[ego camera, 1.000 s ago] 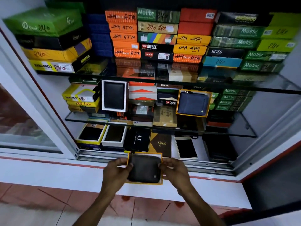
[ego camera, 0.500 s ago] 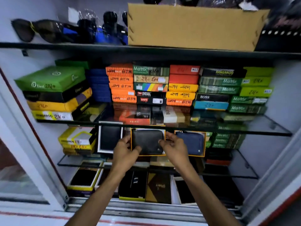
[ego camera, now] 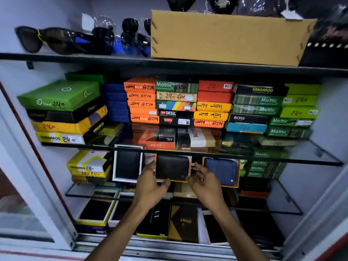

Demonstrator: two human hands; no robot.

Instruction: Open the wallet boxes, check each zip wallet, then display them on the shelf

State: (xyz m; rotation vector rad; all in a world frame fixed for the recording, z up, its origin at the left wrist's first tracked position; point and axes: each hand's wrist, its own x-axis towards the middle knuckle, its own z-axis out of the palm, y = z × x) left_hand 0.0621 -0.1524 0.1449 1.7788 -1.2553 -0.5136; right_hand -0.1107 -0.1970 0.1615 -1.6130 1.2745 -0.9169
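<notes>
A black zip wallet lies in its open yellow-rimmed box, which stands upright on the middle glass shelf. My left hand holds the box at its left edge, with the thumb under the bottom rim. The fingers of my right hand are spread beside the box's right edge, and only the thumb reaches its lower right corner. A blue zip wallet in a yellow box stands just to the right. To the left stands a black wallet in a white-framed box.
Stacks of closed coloured wallet boxes fill the glass shelf above. More stacks sit at both ends of the middle shelf. Open boxes lie on the bottom level. Sunglasses and a cardboard box sit on top.
Both hands lifted the black wallet's box from in front of the cabinet up onto the middle shelf between the two displayed wallets. My right hand's fingers have since spread off its edge.
</notes>
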